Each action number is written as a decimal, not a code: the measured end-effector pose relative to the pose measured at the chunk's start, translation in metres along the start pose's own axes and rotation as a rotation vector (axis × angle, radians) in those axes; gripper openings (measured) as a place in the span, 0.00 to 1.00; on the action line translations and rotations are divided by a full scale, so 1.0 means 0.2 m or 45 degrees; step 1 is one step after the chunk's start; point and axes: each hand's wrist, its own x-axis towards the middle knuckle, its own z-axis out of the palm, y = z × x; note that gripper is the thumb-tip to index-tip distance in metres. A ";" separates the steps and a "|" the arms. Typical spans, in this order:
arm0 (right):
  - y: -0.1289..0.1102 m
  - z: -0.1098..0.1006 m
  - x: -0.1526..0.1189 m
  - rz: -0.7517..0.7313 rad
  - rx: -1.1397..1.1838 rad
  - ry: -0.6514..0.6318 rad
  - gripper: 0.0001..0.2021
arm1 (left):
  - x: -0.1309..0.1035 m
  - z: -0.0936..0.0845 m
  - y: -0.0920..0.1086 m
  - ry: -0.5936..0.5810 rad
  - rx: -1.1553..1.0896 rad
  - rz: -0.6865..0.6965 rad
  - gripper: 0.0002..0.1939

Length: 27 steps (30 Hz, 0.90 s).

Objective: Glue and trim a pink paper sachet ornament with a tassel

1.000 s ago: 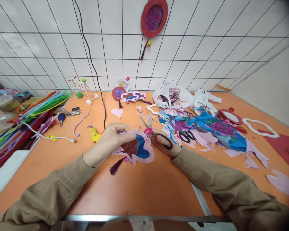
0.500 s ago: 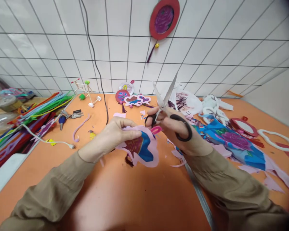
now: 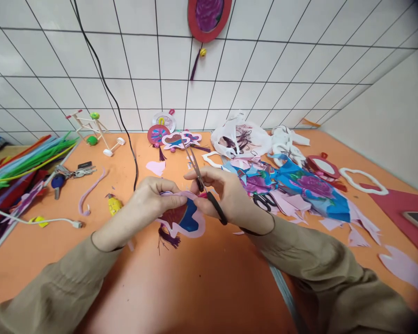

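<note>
My left hand pinches the upper edge of a pink-bordered cutout ornament with blue and dark red fabric on its face. A dark purple tassel hangs from its lower left. Black-handled scissors rest in my right hand, blades pointing up and away, slightly apart and not on the ornament. That hand's fingertips also meet the ornament's upper right edge, by a bright pink loop that they partly cover. Whether they grip the edge or only touch it, I cannot tell.
Finished ornaments lie by the tiled wall. To the right are a white plastic bag, blue floral fabric and pink scraps. Keys, a white cable and colourful pipe cleaners lie left. A black cord runs down the wall.
The scissor blades, wide apart before, are now nearly together and tilted left. My right hand has come to the ornament's upper edge. The view has swung right.
</note>
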 end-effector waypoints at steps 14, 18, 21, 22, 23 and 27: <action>-0.01 -0.11 0.04 0.145 0.226 -0.213 0.16 | 0.01 -0.01 -0.02 0.005 -0.089 -0.069 0.10; -0.01 -0.22 0.06 0.018 0.007 -0.497 0.20 | -0.01 -0.02 0.00 0.040 0.018 -0.030 0.08; 0.00 -0.26 0.06 -0.035 -0.186 -0.600 0.25 | -0.02 -0.04 0.01 0.064 0.072 0.021 0.08; 0.00 -0.27 0.06 -0.049 -0.236 -0.616 0.27 | -0.02 -0.04 0.01 0.081 0.092 0.043 0.09; 0.01 -0.27 0.06 -0.058 -0.280 -0.627 0.28 | -0.03 -0.05 0.01 0.099 0.114 0.064 0.09; 0.03 -0.27 0.07 -0.043 -0.307 -0.641 0.28 | -0.05 -0.07 0.04 0.072 0.152 0.071 0.10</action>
